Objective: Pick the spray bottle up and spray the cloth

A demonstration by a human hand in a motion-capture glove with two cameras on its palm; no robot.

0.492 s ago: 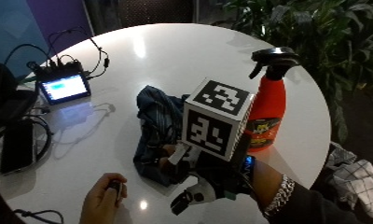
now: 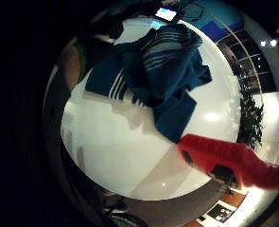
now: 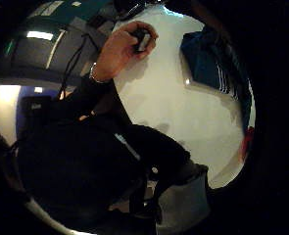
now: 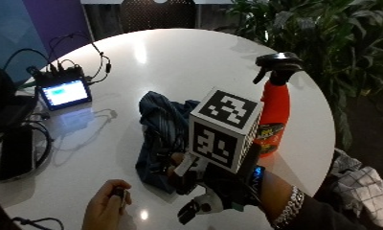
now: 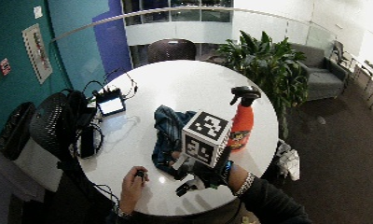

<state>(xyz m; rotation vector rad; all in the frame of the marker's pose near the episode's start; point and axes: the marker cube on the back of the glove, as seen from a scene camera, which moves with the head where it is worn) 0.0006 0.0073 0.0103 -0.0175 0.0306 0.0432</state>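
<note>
Small lit screen on white table.

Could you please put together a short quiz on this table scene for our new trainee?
1. True or false: the spray bottle stands upright on the white table.
2. What lies crumpled on the table beside the bottle? A) a blue striped cloth B) a yellow sponge C) a paper towel
3. Fill in: the bare hand holds a small dark ____.

Key
1. True; its black trigger head is on top, and the gloved right hand is not yet touching it.
2. A; the cloth lies beside the bottle.
3. Object; it is too small to identify further.
</note>
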